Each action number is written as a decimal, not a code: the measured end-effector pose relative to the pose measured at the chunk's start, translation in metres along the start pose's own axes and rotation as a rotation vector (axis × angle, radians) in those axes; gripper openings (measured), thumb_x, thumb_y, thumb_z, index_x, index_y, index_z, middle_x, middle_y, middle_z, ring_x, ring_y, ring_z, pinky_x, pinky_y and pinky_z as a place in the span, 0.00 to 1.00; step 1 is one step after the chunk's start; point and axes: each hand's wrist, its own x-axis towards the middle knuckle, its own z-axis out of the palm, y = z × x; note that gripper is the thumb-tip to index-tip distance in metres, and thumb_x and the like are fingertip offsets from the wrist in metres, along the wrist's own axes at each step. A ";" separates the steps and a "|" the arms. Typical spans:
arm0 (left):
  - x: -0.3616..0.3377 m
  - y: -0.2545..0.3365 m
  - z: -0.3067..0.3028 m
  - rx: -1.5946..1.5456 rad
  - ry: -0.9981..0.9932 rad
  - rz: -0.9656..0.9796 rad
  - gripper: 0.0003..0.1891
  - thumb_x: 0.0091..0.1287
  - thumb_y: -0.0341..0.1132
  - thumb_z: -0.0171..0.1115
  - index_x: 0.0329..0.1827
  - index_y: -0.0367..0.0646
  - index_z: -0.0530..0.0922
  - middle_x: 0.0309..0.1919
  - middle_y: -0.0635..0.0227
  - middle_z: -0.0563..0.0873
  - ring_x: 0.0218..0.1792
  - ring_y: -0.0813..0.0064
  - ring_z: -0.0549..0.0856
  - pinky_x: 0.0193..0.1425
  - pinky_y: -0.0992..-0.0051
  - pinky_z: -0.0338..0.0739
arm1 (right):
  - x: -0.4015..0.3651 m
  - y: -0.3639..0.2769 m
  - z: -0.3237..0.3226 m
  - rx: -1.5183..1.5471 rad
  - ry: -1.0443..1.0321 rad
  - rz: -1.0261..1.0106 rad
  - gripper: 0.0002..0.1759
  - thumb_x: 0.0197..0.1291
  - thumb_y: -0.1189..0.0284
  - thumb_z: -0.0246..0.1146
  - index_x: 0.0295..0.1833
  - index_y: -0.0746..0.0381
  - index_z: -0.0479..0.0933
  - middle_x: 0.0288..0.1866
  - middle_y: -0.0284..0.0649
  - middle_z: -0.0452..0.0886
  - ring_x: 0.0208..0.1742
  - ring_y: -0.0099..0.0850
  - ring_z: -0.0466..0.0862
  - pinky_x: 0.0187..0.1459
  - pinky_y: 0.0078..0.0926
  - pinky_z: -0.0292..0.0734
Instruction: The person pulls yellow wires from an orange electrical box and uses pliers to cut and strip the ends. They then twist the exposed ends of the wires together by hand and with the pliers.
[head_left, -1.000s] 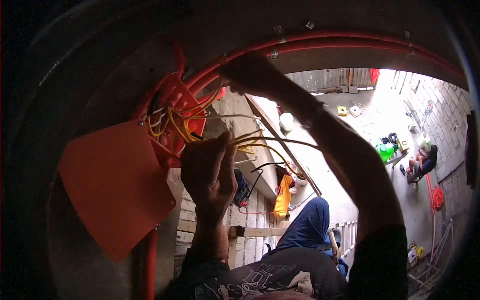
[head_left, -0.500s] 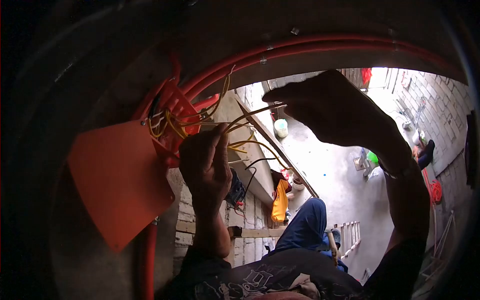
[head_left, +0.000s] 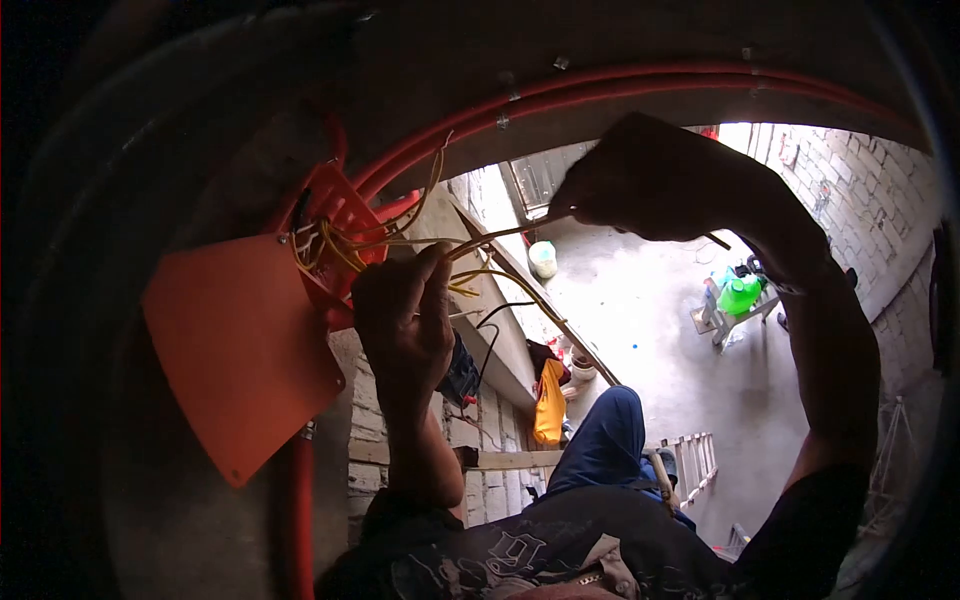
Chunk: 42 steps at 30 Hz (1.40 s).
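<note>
My left hand [head_left: 405, 330] is closed in a pinch on insulated electrical wires, just right of an orange junction box [head_left: 345, 205]. A brownish wire [head_left: 510, 231] stretches from that pinch to my right hand [head_left: 640, 190], whose fingers are closed on its far part. My right hand is dark against the light, so its fingertips are hard to make out. A short thin piece, which I cannot identify, sticks out below that hand. Yellow wires [head_left: 432, 190] come out of the box, and its orange cover plate [head_left: 240, 350] hangs open at the left.
Red conduits [head_left: 620, 80] run along the dark surface above, and another red conduit [head_left: 298, 520] goes down at the left. Far below are a ladder [head_left: 695, 465], a white bucket [head_left: 543, 259], a green container [head_left: 740, 294] on a stool, and a yellow bag [head_left: 549, 402].
My right hand has turned, its fingers now bunched on the wire, and the thin piece shows below it. The view has shifted slightly, bringing the stool and green container into sight.
</note>
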 end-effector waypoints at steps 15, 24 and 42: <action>0.012 0.014 -0.008 -0.140 0.013 -0.203 0.09 0.65 0.28 0.62 0.47 0.40 0.83 0.32 0.64 0.83 0.33 0.70 0.80 0.40 0.72 0.74 | -0.356 -0.007 0.240 -0.057 -0.167 0.841 0.05 0.54 0.76 0.55 0.27 0.63 0.74 0.26 0.48 0.78 0.27 0.47 0.78 0.29 0.43 0.71; 0.013 0.008 0.001 -0.140 -0.008 -0.167 0.09 0.66 0.28 0.60 0.47 0.38 0.83 0.30 0.63 0.83 0.33 0.70 0.82 0.40 0.72 0.75 | -0.390 -0.181 0.286 0.499 -0.252 1.075 0.21 0.46 0.77 0.64 0.51 0.54 0.79 0.37 0.46 0.84 0.37 0.44 0.84 0.40 0.40 0.79; 0.007 0.000 0.004 -0.064 -0.054 -0.143 0.09 0.67 0.29 0.59 0.47 0.40 0.82 0.35 0.62 0.83 0.38 0.67 0.81 0.45 0.70 0.74 | -0.329 -0.111 0.240 0.330 0.582 1.073 0.09 0.59 0.76 0.61 0.45 0.65 0.80 0.35 0.48 0.84 0.37 0.39 0.86 0.41 0.30 0.79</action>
